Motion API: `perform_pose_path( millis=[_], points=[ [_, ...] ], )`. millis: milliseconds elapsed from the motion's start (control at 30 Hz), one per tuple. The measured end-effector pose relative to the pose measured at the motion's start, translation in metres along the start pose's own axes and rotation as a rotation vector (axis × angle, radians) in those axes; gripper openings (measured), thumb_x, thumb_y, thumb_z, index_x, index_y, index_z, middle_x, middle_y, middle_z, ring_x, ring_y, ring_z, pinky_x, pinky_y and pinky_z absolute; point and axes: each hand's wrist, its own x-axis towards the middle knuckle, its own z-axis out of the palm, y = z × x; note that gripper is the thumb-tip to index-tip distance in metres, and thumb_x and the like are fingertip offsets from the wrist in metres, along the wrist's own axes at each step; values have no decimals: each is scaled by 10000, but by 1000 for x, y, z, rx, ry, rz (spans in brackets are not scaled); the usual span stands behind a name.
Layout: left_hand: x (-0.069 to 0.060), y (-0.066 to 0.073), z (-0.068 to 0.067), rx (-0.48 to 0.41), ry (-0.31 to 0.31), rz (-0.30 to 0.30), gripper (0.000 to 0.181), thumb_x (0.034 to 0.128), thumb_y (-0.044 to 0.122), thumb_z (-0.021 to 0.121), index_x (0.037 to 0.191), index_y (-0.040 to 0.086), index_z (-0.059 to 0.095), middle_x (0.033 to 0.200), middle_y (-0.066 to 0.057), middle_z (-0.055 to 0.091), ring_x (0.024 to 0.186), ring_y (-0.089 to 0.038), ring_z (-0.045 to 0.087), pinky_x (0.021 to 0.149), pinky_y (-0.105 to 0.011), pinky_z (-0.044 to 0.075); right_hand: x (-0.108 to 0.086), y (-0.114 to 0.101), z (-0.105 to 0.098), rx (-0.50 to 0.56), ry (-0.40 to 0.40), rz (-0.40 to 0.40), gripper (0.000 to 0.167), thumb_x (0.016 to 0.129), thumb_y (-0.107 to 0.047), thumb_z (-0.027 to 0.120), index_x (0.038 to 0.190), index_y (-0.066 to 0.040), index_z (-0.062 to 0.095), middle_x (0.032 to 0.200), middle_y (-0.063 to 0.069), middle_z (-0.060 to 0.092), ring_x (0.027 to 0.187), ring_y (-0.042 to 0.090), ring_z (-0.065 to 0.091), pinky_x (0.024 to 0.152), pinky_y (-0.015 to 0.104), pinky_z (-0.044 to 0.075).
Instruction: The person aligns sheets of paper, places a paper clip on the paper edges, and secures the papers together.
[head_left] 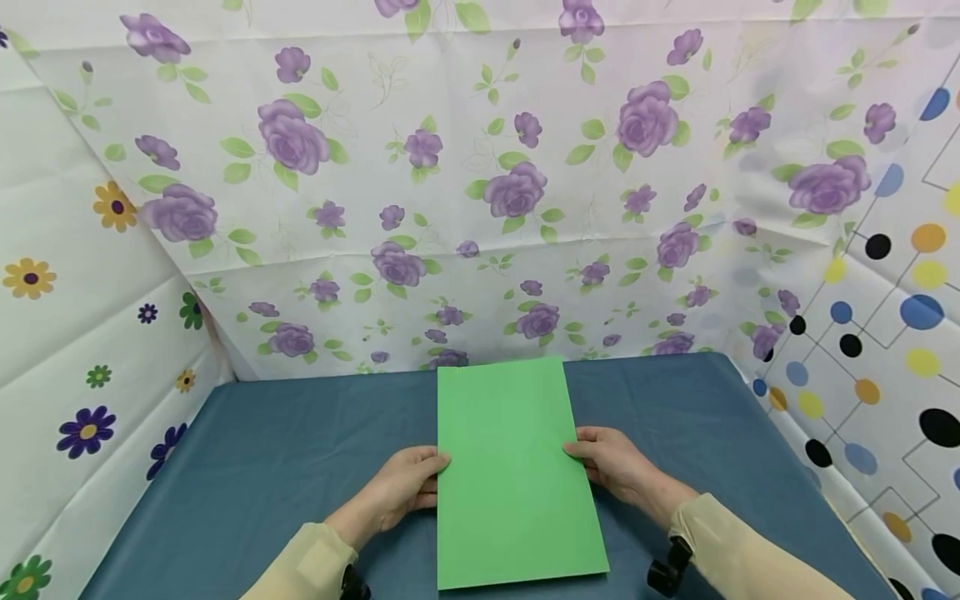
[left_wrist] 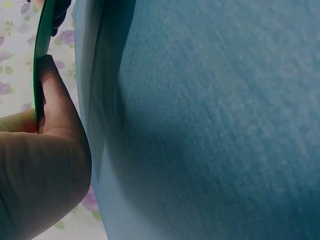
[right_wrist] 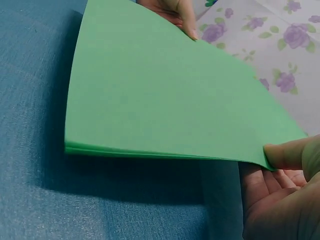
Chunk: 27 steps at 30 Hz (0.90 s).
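Note:
A green sheet of paper (head_left: 517, 475), layered along its near edge in the right wrist view, is held up a little above the blue tabletop, casting a shadow on it. My left hand (head_left: 408, 486) pinches the sheet's left edge, thumb on top and fingers beneath. On the opposite edge my right hand (head_left: 618, 468) pinches it the same way. In the right wrist view the right thumb (right_wrist: 285, 154) presses on the green surface, with the fingers under it. The left wrist view shows the paper (left_wrist: 44, 45) edge-on beside the left hand (left_wrist: 50, 150).
A blue cloth (head_left: 300, 442) covers the table. Behind it hangs a white sheet with purple roses (head_left: 517, 192). Flower-print cloth (head_left: 86, 433) stands at the left and dotted cloth (head_left: 900, 375) at the right. Dark straps (head_left: 670, 567) sit at the wrists.

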Motion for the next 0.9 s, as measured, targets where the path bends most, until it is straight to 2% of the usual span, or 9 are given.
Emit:
perform_pose_path(
  millis=[233,533,767,900],
  points=[
    [-3,1,2,7,14,-3,453,1112,224,484,1410,-116,494,1135,-183,725,1034,-312,722,881,-433,602,-1,0,-2,-15,-16,-12,493,1031,-113,629,1428,132,471,1195,146,696,1031,259,710,869,388,601],
    [-1,0,-1,31,48,-23,435,1109,187,481,1402,-134,503,1083,-177,738,983,-288,738,860,-417,609,2,1,-5,-164,49,-2,455,1022,-175,656,1362,116,571,1028,124,738,826,209,718,744,351,614],
    [0,0,-4,126,68,12,397,1105,201,492,1335,-113,572,967,-140,742,854,-237,741,776,-380,627,5,-2,-4,-256,77,11,358,1013,-187,670,1267,66,664,912,116,735,725,188,687,671,339,601],
    [3,1,-5,171,101,9,353,1097,215,517,1247,-81,635,883,-122,730,767,-196,723,733,-365,627,8,-5,-2,-304,94,8,321,1008,-191,675,1214,55,695,871,113,735,701,202,685,648,351,601]
  ],
)
